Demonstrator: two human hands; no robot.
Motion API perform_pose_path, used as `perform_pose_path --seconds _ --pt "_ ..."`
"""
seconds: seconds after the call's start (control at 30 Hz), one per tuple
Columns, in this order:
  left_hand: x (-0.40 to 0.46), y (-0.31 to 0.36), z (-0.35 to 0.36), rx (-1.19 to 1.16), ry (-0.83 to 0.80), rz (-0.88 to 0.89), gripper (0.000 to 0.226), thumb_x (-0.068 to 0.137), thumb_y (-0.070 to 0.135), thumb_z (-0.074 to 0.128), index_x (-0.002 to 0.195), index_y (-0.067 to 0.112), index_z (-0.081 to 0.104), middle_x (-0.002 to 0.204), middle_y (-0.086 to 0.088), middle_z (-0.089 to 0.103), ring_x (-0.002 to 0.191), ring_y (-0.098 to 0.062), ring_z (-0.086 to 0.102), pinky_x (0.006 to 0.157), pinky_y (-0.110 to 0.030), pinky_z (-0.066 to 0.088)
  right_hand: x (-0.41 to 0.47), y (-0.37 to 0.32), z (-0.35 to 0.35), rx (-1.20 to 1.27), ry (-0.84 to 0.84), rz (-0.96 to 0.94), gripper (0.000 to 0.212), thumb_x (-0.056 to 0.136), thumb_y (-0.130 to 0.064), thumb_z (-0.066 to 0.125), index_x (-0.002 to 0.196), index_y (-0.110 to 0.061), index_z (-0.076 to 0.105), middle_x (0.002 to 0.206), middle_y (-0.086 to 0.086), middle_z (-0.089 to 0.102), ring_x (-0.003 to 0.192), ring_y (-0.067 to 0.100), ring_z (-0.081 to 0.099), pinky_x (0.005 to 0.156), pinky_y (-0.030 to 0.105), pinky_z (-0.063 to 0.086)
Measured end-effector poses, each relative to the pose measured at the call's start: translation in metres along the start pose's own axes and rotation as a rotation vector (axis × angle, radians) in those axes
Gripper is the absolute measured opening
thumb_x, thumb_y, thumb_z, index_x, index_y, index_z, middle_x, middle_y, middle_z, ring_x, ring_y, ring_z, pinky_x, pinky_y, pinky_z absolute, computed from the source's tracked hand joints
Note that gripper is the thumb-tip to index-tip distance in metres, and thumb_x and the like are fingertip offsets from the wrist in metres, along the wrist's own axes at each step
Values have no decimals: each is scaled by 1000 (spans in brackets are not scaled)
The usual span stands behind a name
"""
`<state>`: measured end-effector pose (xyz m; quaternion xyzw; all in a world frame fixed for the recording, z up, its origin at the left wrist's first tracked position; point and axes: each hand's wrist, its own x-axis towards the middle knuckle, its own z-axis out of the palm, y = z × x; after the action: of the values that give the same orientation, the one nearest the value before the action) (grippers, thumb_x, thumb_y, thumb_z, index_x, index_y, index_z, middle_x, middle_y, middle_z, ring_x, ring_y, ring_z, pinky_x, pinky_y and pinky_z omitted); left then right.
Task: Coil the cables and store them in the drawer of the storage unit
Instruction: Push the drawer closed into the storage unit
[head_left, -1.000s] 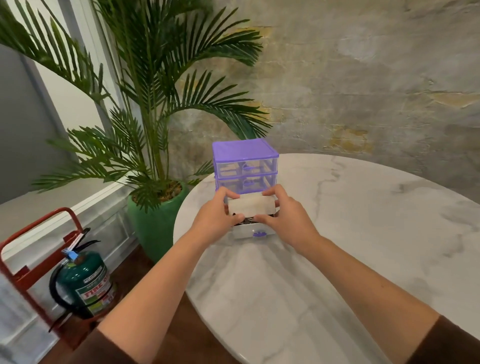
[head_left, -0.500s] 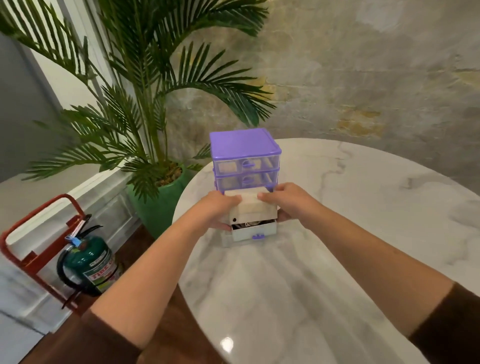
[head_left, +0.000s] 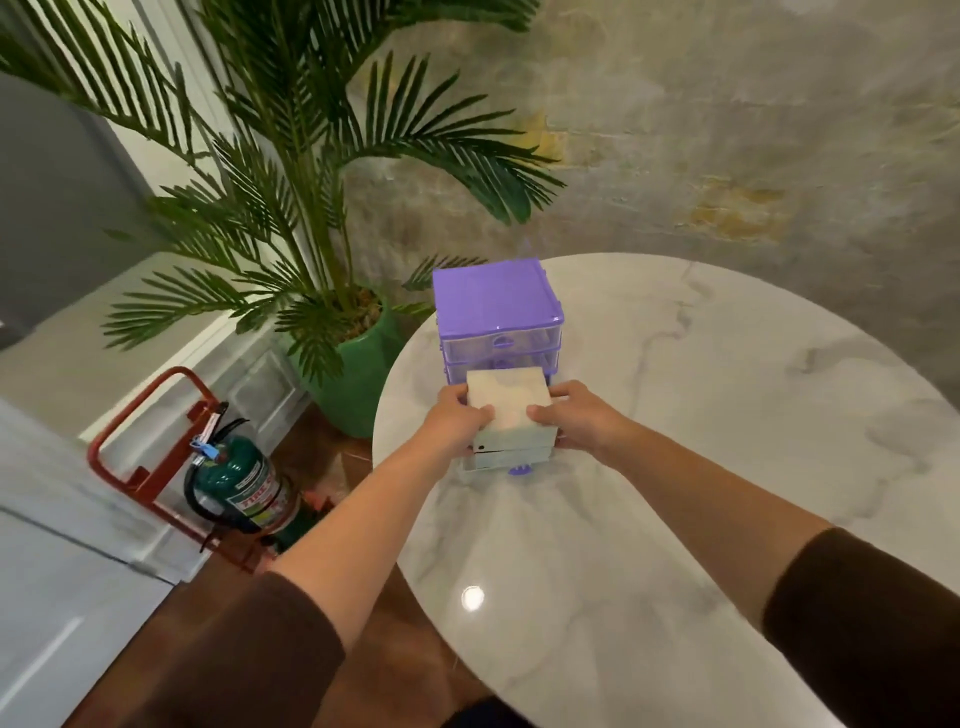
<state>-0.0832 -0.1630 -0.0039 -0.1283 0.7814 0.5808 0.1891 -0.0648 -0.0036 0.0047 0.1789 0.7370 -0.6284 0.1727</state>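
Head view, both hands' fingers (head_left: 480, 414) gripping pale box (head_left: 508, 399) over open bottom drawer (head_left: 506, 460), purple storage unit (head_left: 496, 304)

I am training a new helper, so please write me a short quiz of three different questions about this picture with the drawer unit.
1. True or false: the bottom drawer of the purple unit is pulled out.
2. What do the left hand and the right hand hold between them? A) a coiled cable B) a pale box C) a green pot
3. Fill in: the unit stands on a marble ____.

Key:
1. True; it juts out in front, and the two drawers above are closed.
2. B; the hands grip its two sides above the open drawer.
3. table
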Motion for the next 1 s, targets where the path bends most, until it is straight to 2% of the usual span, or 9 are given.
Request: perform_pose_path --seconds 0.1,0.17,0.23,0.4,0.53,0.63,0.73,0.87,1.0 --pt "-6 -1 -1 54 27 3 53 92 12 60 137 15 32 130 -8 53 117 -29 54 96 -50 49 -5 4 -3 29 -8 26 46 88 -7 68 126 -7 41 122 14 58 114 30 59 87 44 54" --pt "-8 -2 0 89 22 7 53 92 12 60 136 15 30 130 -10 54 114 -29 56 97 -49 48 -6 6 -3 40 -22 27 56 87 -7 70 132 -5 37 130 17 55 118 32 57 94 51 51" --pt "-9 -4 0 137 31 12 53 92 13 60 136 15 30 130 -10 56 113 -29 57 97 -47 48 -5 8 -2 10 -17 35 56 86 -8 70 131 -7 37 130 17 55 117 32 57 97 53 49" --pt "-9 0 -1 345 60 3 50 94 23 58 135 20 30 133 -3 56 114 -26 59 97 -40 47 2 11 3 -165 2 3 50 94 -15 60 136 -10 34 134 14 55 116 29 58 101 45 46" --pt "-9 0 4 472 60 -20 52 97 29 52 140 18 25 135 -8 55 115 -31 58 95 -39 46 3 8 2 -324 -3 -2 48 99 -18 48 143 -15 29 132 15 56 115 31 57 91 32 42" --pt "-9 0 8 492 60 -3 59 95 25 56 141 17 20 132 -11 55 111 -32 60 90 -37 47 1 7 -1 -368 -26 -16 55 98 -13 45 148 -18 22 135 13 54 115 31 57 88 31 42" --pt "-10 -2 12 460 63 88 65 93 16 58 142 20 16 130 -10 57 107 -32 62 80 -34 45 -3 9 -3 -377 -10 -55 66 96 -9 45 151 -25 13 130 11 58 105 30 61 81 31 46" --pt "-9 -3 17 478 33 122 57 95 18 57 141 24 23 134 -9 55 117 -30 57 89 -36 47 -4 10 -3 -430 59 -84 58 97 -10 44 149 -26 23 130 10 57 109 28 59 87 31 46" --pt "-7 -7 16 519 -18 130 59 96 26 57 144 24 23 139 -5 52 122 -27 54 93 -33 44 -4 11 -2 -556 100 -92 57 100 -16 43 152 -26 22 134 9 54 117 27 55 93 32 44"
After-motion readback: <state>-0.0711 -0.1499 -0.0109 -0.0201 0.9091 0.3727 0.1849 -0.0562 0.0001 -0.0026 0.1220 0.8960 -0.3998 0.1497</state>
